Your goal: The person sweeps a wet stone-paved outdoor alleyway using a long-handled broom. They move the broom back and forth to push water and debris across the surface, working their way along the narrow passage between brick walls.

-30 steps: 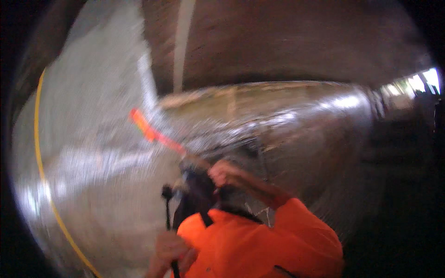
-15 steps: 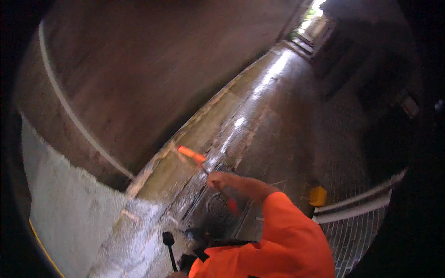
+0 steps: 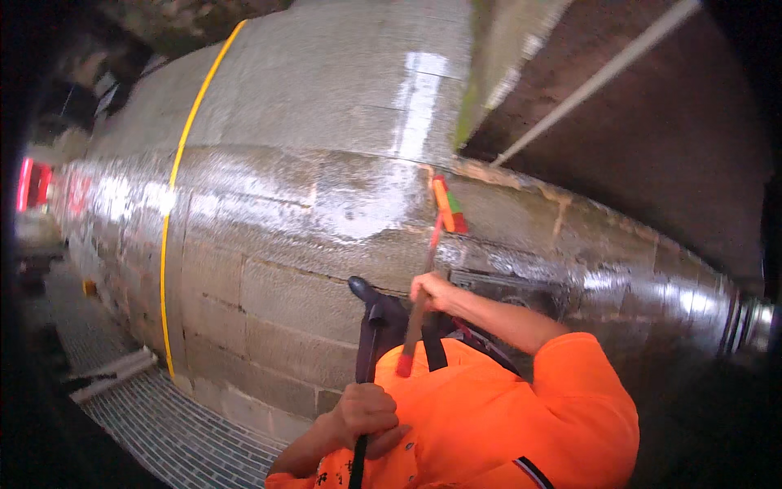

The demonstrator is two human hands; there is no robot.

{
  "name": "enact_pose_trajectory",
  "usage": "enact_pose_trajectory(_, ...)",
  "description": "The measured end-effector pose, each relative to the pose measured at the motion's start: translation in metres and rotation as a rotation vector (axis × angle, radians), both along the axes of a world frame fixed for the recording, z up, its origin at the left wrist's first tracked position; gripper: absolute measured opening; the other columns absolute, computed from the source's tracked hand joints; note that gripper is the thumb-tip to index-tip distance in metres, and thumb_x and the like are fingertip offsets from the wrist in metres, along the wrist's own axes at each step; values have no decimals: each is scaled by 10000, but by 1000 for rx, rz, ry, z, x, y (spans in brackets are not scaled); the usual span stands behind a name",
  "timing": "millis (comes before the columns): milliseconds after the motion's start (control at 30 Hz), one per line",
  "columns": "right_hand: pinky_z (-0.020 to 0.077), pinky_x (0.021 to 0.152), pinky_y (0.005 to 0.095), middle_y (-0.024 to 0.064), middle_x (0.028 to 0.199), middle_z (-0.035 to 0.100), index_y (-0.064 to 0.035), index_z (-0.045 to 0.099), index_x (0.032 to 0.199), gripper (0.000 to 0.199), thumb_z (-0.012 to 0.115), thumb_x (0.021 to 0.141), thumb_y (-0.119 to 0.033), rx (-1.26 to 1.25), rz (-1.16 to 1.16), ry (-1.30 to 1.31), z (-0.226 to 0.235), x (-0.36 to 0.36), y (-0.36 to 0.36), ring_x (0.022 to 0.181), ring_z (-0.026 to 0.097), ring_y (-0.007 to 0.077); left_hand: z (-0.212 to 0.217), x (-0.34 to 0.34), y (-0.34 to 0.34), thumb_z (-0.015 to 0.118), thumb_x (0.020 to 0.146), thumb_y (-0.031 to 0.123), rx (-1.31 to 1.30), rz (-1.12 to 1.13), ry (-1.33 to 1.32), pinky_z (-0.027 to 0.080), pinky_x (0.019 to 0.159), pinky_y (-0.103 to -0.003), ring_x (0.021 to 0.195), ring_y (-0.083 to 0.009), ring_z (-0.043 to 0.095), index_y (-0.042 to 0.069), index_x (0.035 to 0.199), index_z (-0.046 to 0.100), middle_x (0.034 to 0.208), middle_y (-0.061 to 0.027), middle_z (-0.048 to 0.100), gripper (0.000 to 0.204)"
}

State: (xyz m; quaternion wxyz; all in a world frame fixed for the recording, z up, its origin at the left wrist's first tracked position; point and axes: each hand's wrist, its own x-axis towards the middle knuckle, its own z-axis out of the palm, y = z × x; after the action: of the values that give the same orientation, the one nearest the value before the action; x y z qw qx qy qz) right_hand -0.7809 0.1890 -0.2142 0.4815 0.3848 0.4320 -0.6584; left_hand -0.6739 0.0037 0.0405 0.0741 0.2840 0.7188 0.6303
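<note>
My right hand [image 3: 434,291] is closed round the wooden-looking handle of a broom [image 3: 432,253]. Its head, in orange, green and red, is at the wet pavement beyond my feet, and the handle's red end points back toward my orange shirt. Close to my body, my left hand [image 3: 366,414] grips a black rod [image 3: 372,352] with a thicker dark tip. What the lower end of that rod joins cannot be made out. One dark shoe [image 3: 357,285] shows between the two tools.
Wet stone paving [image 3: 285,301] runs across the view, crossed by a yellow line [image 3: 181,155]. A brown wall [image 3: 635,147] with a pale pipe stands at the upper right. Metal grating [image 3: 187,432] lies at lower left. A dark cover plate [image 3: 513,293] is beyond my right arm.
My view has swung round to the left, bringing the yellow line and grating across. The broom has moved from raised and tilted to pointing away from me, and my left hand is now in sight.
</note>
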Motion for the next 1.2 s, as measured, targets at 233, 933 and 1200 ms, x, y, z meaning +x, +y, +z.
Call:
enact_pose_trajectory(233, 314, 397, 303, 66, 461, 426, -72, 433, 483, 158, 518, 616, -67, -313, 143, 99, 4, -54, -279, 410, 420, 183, 15, 39, -119, 648, 627, 25, -86, 250, -19, 289, 368, -323, 384, -198, 418, 78, 467, 424, 449, -29, 358, 280)
enact_pose_trajectory(933, 317, 396, 335, 37, 493, 399, -133, 349, 496, 202, 489, 640, -126, 158, 103, 343, -32, -217, -241, 432, 390, 197, -24, -36, -420, 590, 748, 37, 56, 540, 69, 295, 417, -363, 421, -258, 413, 45, 492, 384, 468, -80, 356, 329)
enact_pose_trajectory(1200, 374, 470, 352, 17, 585, 429, -118, 397, 549, 184, 529, 670, -73, 73, 50, 30, -68, -238, -630, 494, 433, 189, -9, -79, -578, 578, 754, -3, 0, 667, 76, 301, 428, -364, 436, -265, 432, 18, 524, 439, 483, -93, 383, 269)
